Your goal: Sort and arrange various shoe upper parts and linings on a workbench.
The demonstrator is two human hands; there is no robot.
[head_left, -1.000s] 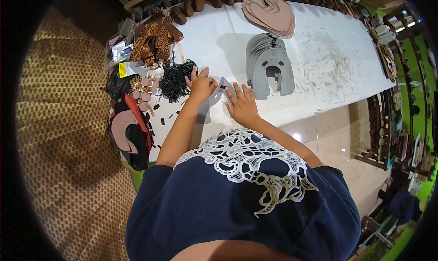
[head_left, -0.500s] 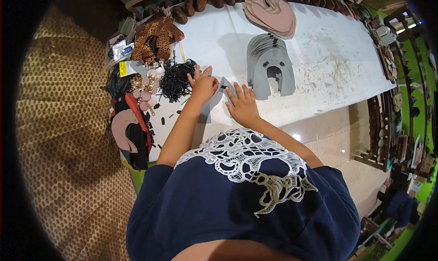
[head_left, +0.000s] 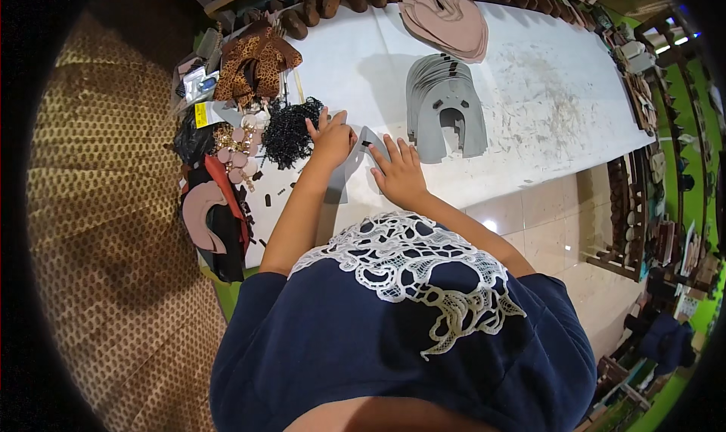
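Observation:
A grey shoe-upper piece (head_left: 366, 136) with a small black patch near its top lies on the white table between my hands. My right hand (head_left: 402, 176) rests on its right side, fingers apart and stretched out. My left hand (head_left: 331, 143) is beside its left side, thumb and forefinger bent together in a pinch and the other fingers raised; anything between the fingertips is too small to make out. More flat grey material (head_left: 339, 188) shows beside my left wrist. A bunch of black beaded strands (head_left: 289, 136) lies just left of that hand.
A fanned stack of grey arched uppers (head_left: 445, 103) lies right of my hands, with pink pieces (head_left: 446, 24) behind. Leopard-print pieces (head_left: 253, 63), pink discs on chains (head_left: 238, 156) and a curved pink piece (head_left: 203, 214) crowd the left end. Brown shoe lasts (head_left: 330, 3) line the back.
My left hand has shifted slightly left and down, opening a small gap from the black patch. My right hand stays on the grey piece. The whole view has shifted slightly.

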